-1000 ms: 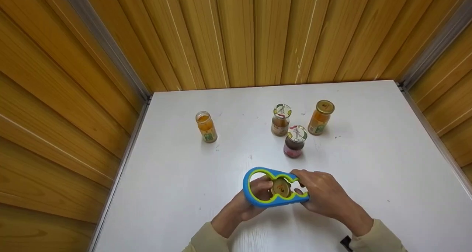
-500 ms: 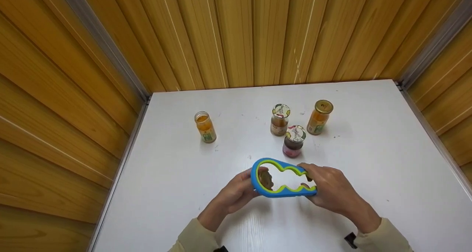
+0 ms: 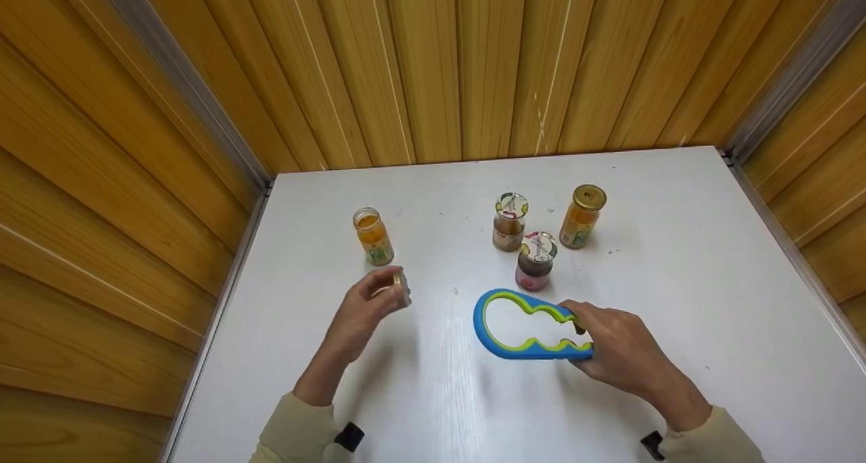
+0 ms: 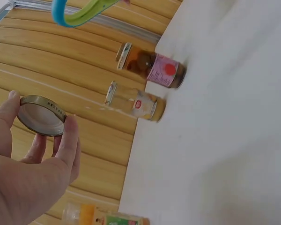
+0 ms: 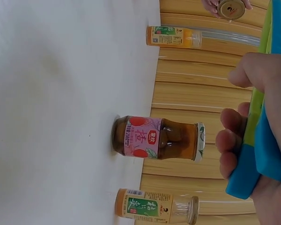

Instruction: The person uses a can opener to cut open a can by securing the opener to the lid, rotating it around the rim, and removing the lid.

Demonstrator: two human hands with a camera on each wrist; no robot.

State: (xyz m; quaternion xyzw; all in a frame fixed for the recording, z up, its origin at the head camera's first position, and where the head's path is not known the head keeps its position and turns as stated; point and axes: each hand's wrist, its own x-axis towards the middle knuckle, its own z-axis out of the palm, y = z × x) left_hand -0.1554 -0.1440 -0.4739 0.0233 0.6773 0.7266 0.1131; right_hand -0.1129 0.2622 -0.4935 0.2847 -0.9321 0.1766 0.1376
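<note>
My left hand (image 3: 353, 322) pinches a gold jar lid (image 4: 43, 101) by its edge between thumb and fingers, its pale inside visible in the left wrist view. Just beyond that hand stands an uncovered glass jar (image 3: 376, 245) of orange contents. A blue-and-green jar opener (image 3: 480, 324) is gripped by its handle ends in my right hand (image 3: 621, 346); no jar or lid sits in its opening. Behind the opener is a dark jar (image 3: 533, 273) with a pink label and patterned white lid. The opener hangs above the tabletop, apart from the jars.
A brownish jar (image 3: 507, 234) with a patterned lid and an orange jar (image 3: 580, 225) with a gold lid stand farther back on the white table (image 3: 433, 395). Wood-look panels (image 3: 433, 70) enclose the table's back and sides.
The lid has come out of the opener's ring in my left hand, which has moved left toward the uncovered jar. My right hand and the opener have shifted slightly right.
</note>
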